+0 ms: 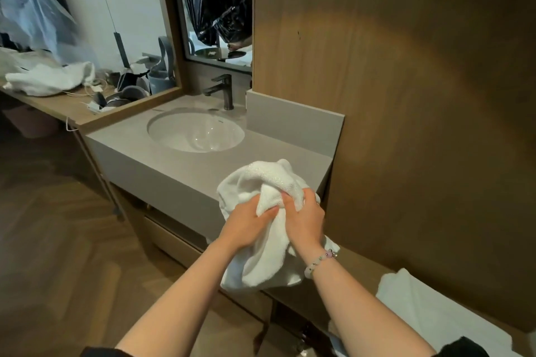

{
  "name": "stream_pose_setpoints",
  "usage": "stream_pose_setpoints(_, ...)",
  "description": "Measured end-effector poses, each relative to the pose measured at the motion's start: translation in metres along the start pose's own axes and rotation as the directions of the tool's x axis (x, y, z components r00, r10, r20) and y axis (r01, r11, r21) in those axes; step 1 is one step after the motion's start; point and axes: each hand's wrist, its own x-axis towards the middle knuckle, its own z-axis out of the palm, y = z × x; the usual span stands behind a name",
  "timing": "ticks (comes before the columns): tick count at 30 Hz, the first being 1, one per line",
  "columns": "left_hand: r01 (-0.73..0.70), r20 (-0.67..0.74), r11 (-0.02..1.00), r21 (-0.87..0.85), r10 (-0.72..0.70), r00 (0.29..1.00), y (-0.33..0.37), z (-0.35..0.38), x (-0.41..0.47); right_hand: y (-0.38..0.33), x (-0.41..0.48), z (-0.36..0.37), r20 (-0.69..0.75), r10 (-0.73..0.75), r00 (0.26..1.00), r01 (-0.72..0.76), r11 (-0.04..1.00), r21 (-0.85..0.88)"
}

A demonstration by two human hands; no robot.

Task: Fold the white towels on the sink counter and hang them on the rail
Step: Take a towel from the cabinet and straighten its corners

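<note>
A crumpled white towel [261, 182] is bunched at the near right corner of the grey sink counter [185, 171], with part of it hanging down over the front edge. My left hand [246, 226] grips a fold of it from the left. My right hand [304, 220], with a bead bracelet on the wrist, grips the cloth just to the right; the two hands nearly touch. A second white towel [429, 310] lies flat on a lower wooden surface at the bottom right. No rail is visible.
A white basin [197, 132] and a dark tap [223, 90] sit at the back of the counter. A wood-panelled wall [420, 66] stands close on the right. To the left, a cluttered wooden desk [58, 104] holds white cloth, cables and headphones.
</note>
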Motion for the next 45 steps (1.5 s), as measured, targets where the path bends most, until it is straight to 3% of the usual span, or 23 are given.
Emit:
stream_pose_setpoints(12, -0.027, 0.095, 0.988, 0.154, 0.013, 0.995, -0.042, -0.047, 0.14, -0.008, 0.122, 0.068, -0.048, 0.042, 0.998, -0.041, 0.999, 0.011)
stream_pose_setpoints(26, -0.114, 0.34, 0.946, 0.303, 0.004, 0.94, -0.124, -0.08, 0.273, 0.016, 0.21, 0.15, -0.229, 0.157, 0.96, -0.174, 0.983, -0.055)
stream_pose_setpoints(30, -0.15, 0.369, 0.966, 0.208, 0.065, 0.927, -0.146, -0.083, 0.308, 0.013, 0.235, 0.169, -0.279, 0.188, 0.942, -0.214, 0.975, -0.065)
stream_pose_setpoints(35, -0.074, 0.412, 0.997, 0.031, 0.055, 0.909, -0.161, -0.077, 0.326, 0.015, 0.246, 0.179, -0.379, 0.223, 0.898, -0.29, 0.948, -0.131)
stream_pose_setpoints(40, -0.093, 0.457, 0.995, 0.032, 0.068, 0.887, -0.168, -0.076, 0.341, 0.016, 0.252, 0.178, -0.437, 0.251, 0.863, -0.344, 0.928, -0.146)
stream_pose_setpoints(45, -0.073, 0.401, 0.997, -0.009, 0.07, 0.914, -0.17, -0.077, 0.345, 0.014, 0.257, 0.168, -0.458, 0.22, 0.861, -0.351, 0.909, -0.223)
